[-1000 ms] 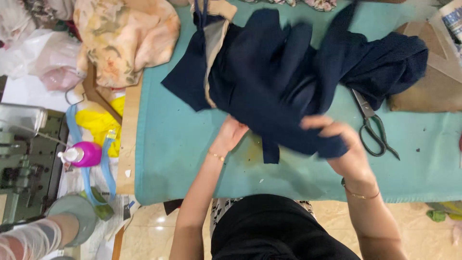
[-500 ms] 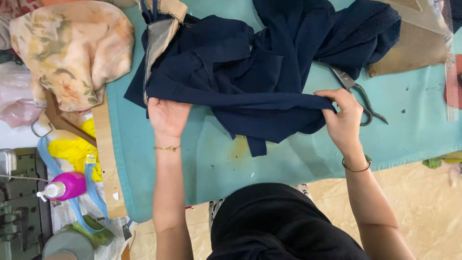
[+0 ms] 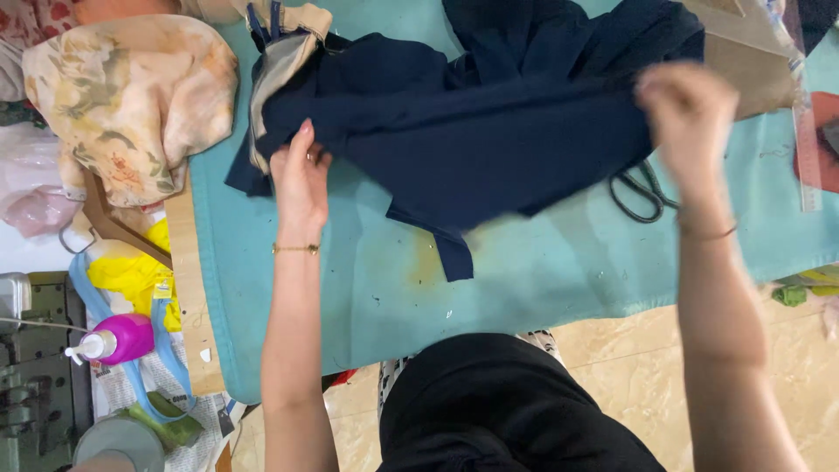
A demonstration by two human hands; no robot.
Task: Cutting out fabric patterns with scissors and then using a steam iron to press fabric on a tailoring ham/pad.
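A dark navy garment (image 3: 489, 131) lies spread over a teal-covered table (image 3: 542, 271). My left hand (image 3: 299, 179) grips the cloth's left edge, beside a beige lining piece (image 3: 275, 74). My right hand (image 3: 690, 114) is raised and blurred at the right, pinching the navy cloth and lifting that side off the table. A narrow strip of the cloth (image 3: 450, 253) hangs loose toward me. Black scissors (image 3: 642, 192) lie partly under the lifted cloth near my right wrist.
A crumpled floral cloth (image 3: 131, 96) sits at the table's left end. Below it are a yellow bag (image 3: 131, 271), a pink spray bottle (image 3: 118, 339) and blue straps. A clear ruler (image 3: 804, 131) and brown paper (image 3: 743, 61) lie at the right.
My right hand has lifted the navy cloth's right side up off the table and moved right. My left hand slid up along the left edge, stretching the cloth wider.
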